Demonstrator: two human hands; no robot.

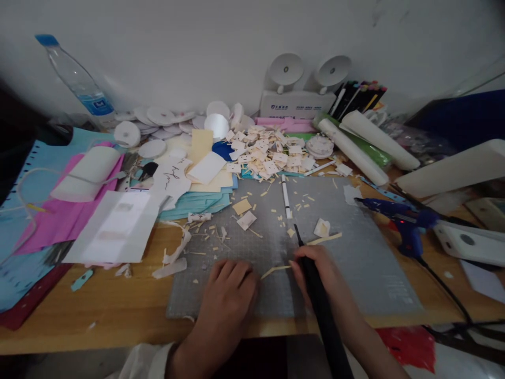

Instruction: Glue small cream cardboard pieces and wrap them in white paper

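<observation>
My right hand (321,271) is closed around a long black tool (317,295) with a thin dark tip that points away from me; its exact kind is unclear. A narrow pale yellow strip (276,269) lies between my hands, one end at my right fingertips. On the left part of the grey cutting mat (355,284) rests my left hand (229,295), its fingers curled under; whatever they hold is hidden. Beyond the tool tip lies a white pen (285,197). Around it are small yellow scraps, a white square piece (246,221) and another yellow strip (325,239).
Behind the mat is a heap of small cream pieces (264,152). A blue glue gun (406,218) with a red light lies right, its cable trailing forward. Coloured sheets (205,202), a white roll (87,173) and a water bottle (79,79) stand left. Paper rolls (353,150) lie back right.
</observation>
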